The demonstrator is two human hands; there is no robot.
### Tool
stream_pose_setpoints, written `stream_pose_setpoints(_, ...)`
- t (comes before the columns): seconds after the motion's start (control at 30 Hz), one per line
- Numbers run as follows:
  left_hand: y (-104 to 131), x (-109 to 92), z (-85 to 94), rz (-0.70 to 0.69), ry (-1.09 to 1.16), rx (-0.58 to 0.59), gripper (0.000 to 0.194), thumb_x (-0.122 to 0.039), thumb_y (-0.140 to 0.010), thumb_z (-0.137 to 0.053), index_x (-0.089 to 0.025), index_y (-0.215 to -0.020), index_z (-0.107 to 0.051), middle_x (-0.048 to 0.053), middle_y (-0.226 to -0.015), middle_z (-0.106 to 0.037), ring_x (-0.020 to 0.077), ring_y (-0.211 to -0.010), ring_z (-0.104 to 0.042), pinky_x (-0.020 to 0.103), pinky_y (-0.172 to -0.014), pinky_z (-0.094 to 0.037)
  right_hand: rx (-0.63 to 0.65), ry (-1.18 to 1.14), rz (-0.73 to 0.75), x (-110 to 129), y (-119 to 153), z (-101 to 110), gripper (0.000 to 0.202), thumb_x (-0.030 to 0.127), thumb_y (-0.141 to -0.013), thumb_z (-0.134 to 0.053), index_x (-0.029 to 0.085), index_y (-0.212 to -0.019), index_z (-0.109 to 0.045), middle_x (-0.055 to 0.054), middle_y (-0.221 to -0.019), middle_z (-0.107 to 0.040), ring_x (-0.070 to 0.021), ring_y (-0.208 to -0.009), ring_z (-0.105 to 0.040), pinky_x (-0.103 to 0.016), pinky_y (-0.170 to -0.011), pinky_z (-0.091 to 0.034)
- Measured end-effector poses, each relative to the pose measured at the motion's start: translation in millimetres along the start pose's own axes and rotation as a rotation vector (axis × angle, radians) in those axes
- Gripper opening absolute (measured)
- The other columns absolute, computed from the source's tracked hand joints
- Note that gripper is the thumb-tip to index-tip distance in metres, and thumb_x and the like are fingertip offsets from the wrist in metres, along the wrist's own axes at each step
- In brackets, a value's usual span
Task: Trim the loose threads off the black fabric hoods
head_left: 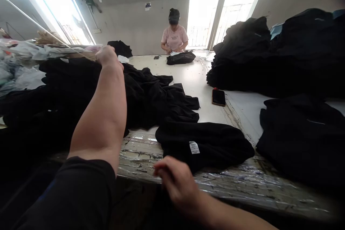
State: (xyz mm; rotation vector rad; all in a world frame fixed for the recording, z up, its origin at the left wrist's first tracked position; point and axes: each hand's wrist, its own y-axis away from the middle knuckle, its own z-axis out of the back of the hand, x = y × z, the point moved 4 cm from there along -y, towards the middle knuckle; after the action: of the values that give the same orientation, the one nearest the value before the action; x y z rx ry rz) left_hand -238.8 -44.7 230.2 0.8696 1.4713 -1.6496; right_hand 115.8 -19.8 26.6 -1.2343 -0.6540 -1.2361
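Observation:
My left arm stretches far forward over a heap of black garments (151,97). At its far side is my left hand (107,55); its fingers are mostly turned away, so I cannot see what they hold. My right hand (179,179) hovers at the table's near edge, fingers loosely bent, thumb apart from the index finger, nothing visible between them. Just beyond it lies a folded black garment (218,143) with a white printed label (194,147) facing up. More black garments (70,79) are piled on the left, under and beside my left arm.
Tall stacks of black garments (242,54) and a lower black pile (304,140) fill the right. A phone (218,97) lies mid-table. Clear plastic film covers the table's near edge (140,154). Across the table a person (174,37) handles something white beside a black bundle (180,58).

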Motion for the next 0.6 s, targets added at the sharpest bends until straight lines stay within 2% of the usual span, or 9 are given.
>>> stream_pose_setpoints(0.07, 33, 12, 4.9, 0.117, 0.062, -0.061, 0.029, -0.010, -0.090, -0.037, -0.009, -0.118, -0.038, 0.005, -0.096, -0.051, 0.0083, -0.080, -0.052, 0.035, -0.077, -0.045, -0.119, 0.435, -0.055, -23, -1, 30, 0.020, 0.014, -0.083, -0.052, 0.017, -0.102, -0.059, -0.012, -0.104, -0.060, -0.0215, -0.086, -0.061, -0.033, -0.073, -0.052)
stream_pose_setpoints(0.17, 119, 38, 8.1, 0.208, 0.153, 0.007, 0.024, -0.017, -0.081, -0.054, -0.013, -0.105, -0.055, 0.002, -0.088, -0.057, 0.0089, -0.074, -0.056, 0.029, -0.072, -0.048, -0.233, 0.918, -0.198, -56, 10, 73, 0.032, 0.009, -0.078, -0.055, 0.016, -0.109, -0.057, -0.015, -0.111, -0.054, -0.0264, -0.089, -0.059, -0.032, -0.063, -0.050)
stream_pose_setpoints(0.23, 197, 60, 4.3, 0.398, 0.268, 0.260, 0.022, -0.021, -0.072, -0.066, -0.012, -0.092, -0.062, 0.004, -0.085, -0.062, 0.0134, -0.074, -0.061, 0.030, -0.070, -0.050, -0.235, 1.018, -0.224, -67, 19, 91, 0.018, 0.008, -0.081, -0.052, 0.016, -0.095, -0.059, -0.010, -0.094, -0.056, -0.0214, -0.077, -0.059, -0.027, -0.057, -0.047)
stream_pose_setpoints(0.33, 319, 85, -1.6, 0.901, 0.326, 0.766, 0.031, -0.030, -0.068, -0.075, -0.011, -0.090, -0.067, 0.013, -0.095, -0.067, 0.0214, -0.081, -0.065, 0.034, -0.072, -0.051, -0.285, 0.888, -0.101, -61, 29, 104, 0.012, 0.009, -0.084, -0.049, 0.017, -0.081, -0.057, -0.004, -0.079, -0.053, -0.0144, -0.067, -0.055, -0.024, -0.061, -0.046)
stream_pose_setpoints(0.37, 347, 89, 0.2, 1.040, 0.334, 0.786, 0.034, -0.032, -0.069, -0.075, -0.013, -0.096, -0.067, 0.015, -0.105, -0.066, 0.0238, -0.088, -0.065, 0.035, -0.074, -0.052, -0.320, 0.818, -0.039, -54, 31, 105, 0.012, 0.010, -0.085, -0.049, 0.017, -0.081, -0.057, -0.004, -0.079, -0.053, -0.0138, -0.067, -0.054, -0.024, -0.063, -0.046)
stream_pose_setpoints(0.43, 374, 92, 2.0, 1.067, 0.400, 0.649, 0.038, -0.033, -0.071, -0.075, -0.017, -0.104, -0.065, 0.013, -0.119, -0.062, 0.0239, -0.105, -0.060, 0.034, -0.086, -0.049, -0.388, 0.700, 0.080, -40, 32, 104, 0.011, 0.010, -0.085, -0.049, 0.018, -0.083, -0.057, -0.005, -0.080, -0.053, -0.0134, -0.068, -0.053, -0.025, -0.063, -0.046)
stream_pose_setpoints(0.5, 377, 91, -1.3, 0.983, 0.499, 0.504, 0.037, -0.033, -0.074, -0.073, -0.020, -0.107, -0.064, 0.009, -0.123, -0.060, 0.0212, -0.114, -0.055, 0.031, -0.094, -0.044, -0.429, 0.632, 0.159, -28, 34, 101, 0.012, 0.009, -0.085, -0.050, 0.018, -0.084, -0.057, -0.005, -0.080, -0.053, -0.0129, -0.066, -0.053, -0.024, -0.060, -0.046)
stream_pose_setpoints(0.53, 375, 90, -5.4, 0.972, 0.551, 0.490, 0.035, -0.033, -0.075, -0.073, -0.020, -0.105, -0.064, 0.008, -0.122, -0.061, 0.0209, -0.113, -0.055, 0.031, -0.094, -0.043, -0.435, 0.612, 0.179, -25, 34, 98, 0.012, 0.008, -0.085, -0.050, 0.018, -0.085, -0.057, -0.005, -0.080, -0.053, -0.0129, -0.066, -0.053, -0.024, -0.059, -0.047)
stream_pose_setpoints(0.6, 375, 91, -17.5, 1.059, 0.648, 0.589, 0.032, -0.038, -0.075, -0.072, -0.017, -0.099, -0.066, 0.010, -0.114, -0.064, 0.0215, -0.100, -0.062, 0.032, -0.085, -0.047, -0.423, 0.594, 0.192, -21, 35, 93, 0.014, 0.008, -0.084, -0.050, 0.019, -0.088, -0.058, -0.005, -0.080, -0.054, -0.0134, -0.067, -0.053, -0.025, -0.059, -0.048)
